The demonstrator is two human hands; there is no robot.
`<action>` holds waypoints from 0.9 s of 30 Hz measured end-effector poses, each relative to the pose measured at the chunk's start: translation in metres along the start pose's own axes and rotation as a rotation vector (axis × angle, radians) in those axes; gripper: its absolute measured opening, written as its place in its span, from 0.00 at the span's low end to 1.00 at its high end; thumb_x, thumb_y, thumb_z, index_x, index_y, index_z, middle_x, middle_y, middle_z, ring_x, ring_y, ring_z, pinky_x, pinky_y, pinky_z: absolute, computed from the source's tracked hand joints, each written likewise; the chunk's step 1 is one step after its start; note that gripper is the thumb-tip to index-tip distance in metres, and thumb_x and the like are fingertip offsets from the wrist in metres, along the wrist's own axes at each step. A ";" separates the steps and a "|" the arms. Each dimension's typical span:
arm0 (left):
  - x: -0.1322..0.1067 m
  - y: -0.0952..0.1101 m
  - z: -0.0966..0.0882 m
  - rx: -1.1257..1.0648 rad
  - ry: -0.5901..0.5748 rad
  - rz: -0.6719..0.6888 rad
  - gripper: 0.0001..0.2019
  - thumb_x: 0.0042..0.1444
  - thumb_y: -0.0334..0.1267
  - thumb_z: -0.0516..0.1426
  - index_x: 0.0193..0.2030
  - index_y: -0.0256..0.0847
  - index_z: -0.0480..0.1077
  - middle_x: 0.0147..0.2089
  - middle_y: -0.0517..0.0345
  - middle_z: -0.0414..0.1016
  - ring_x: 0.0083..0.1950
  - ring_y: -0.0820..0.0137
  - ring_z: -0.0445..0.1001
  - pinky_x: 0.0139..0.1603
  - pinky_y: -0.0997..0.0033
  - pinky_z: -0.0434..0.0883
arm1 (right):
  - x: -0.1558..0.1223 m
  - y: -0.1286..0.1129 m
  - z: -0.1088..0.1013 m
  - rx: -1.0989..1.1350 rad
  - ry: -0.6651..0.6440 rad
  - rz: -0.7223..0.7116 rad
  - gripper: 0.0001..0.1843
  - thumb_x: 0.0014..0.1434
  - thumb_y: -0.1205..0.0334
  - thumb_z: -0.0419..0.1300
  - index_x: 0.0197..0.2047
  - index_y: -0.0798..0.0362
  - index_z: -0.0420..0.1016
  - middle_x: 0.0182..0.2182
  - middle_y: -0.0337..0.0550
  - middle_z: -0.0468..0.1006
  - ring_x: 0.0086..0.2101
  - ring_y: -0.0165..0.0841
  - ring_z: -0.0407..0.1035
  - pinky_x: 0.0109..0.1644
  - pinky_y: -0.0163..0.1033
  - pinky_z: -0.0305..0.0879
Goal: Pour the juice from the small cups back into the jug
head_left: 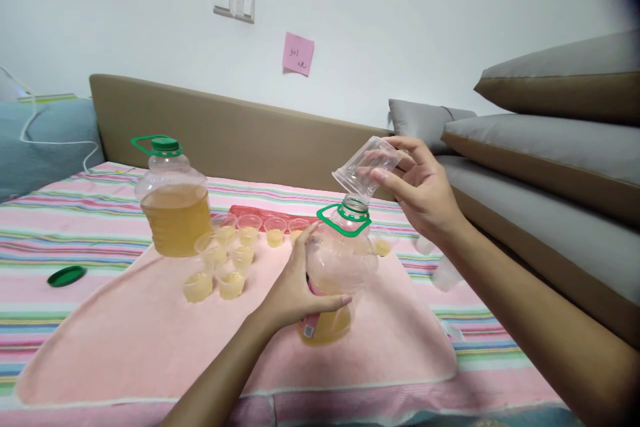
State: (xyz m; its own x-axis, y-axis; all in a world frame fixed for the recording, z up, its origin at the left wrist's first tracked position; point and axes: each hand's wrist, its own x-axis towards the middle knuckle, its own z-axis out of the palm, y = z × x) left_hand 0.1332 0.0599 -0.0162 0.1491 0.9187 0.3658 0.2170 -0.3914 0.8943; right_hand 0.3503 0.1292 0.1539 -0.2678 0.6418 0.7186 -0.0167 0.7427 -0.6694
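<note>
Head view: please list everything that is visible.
Open bottle: one, clear, centre
Capped bottle: one, clear, left
Tilted cup: one, clear, above open bottle
Small cups: at least eight, clear, on mat
Unclear items: some, whitish, right
Lid: one, green, left
Strip: one, red, behind cups
Mat: one, pink, under cups
Sheet: one, striped, under mat
Headboard: one, brown, back
Cushions: several, grey-brown, right
Pillow: one, blue, left
Cable: one, white, left
Switches: two, white, wall
Note: one, pink, wall
Left hand: one, gripping open bottle
Right hand: one, holding tilted cup
</note>
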 end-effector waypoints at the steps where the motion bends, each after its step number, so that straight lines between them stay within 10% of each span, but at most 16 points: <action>1: 0.000 0.000 0.000 0.002 0.002 0.001 0.68 0.43 0.50 0.79 0.83 0.53 0.42 0.80 0.42 0.56 0.81 0.41 0.55 0.81 0.35 0.59 | 0.000 0.000 0.001 -0.002 0.005 -0.001 0.32 0.55 0.44 0.79 0.57 0.36 0.71 0.51 0.40 0.84 0.49 0.42 0.83 0.59 0.53 0.81; 5: -0.001 0.001 0.000 0.006 0.003 0.009 0.67 0.44 0.51 0.79 0.82 0.53 0.42 0.80 0.41 0.55 0.81 0.40 0.56 0.80 0.33 0.59 | -0.001 0.000 0.003 -0.037 0.029 0.019 0.44 0.55 0.42 0.78 0.69 0.28 0.63 0.54 0.41 0.82 0.52 0.46 0.83 0.58 0.57 0.82; 27: -0.001 0.006 -0.001 -0.027 -0.009 -0.023 0.67 0.44 0.48 0.79 0.82 0.55 0.42 0.80 0.41 0.55 0.81 0.40 0.57 0.78 0.33 0.62 | -0.006 -0.003 0.006 -0.017 0.050 0.051 0.35 0.54 0.42 0.79 0.60 0.32 0.70 0.53 0.39 0.82 0.52 0.44 0.82 0.62 0.57 0.79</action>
State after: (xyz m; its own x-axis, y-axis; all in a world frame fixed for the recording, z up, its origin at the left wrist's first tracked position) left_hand 0.1333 0.0566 -0.0109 0.1534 0.9268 0.3428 0.1940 -0.3684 0.9092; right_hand 0.3464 0.1222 0.1504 -0.2196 0.6874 0.6923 0.0125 0.7116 -0.7025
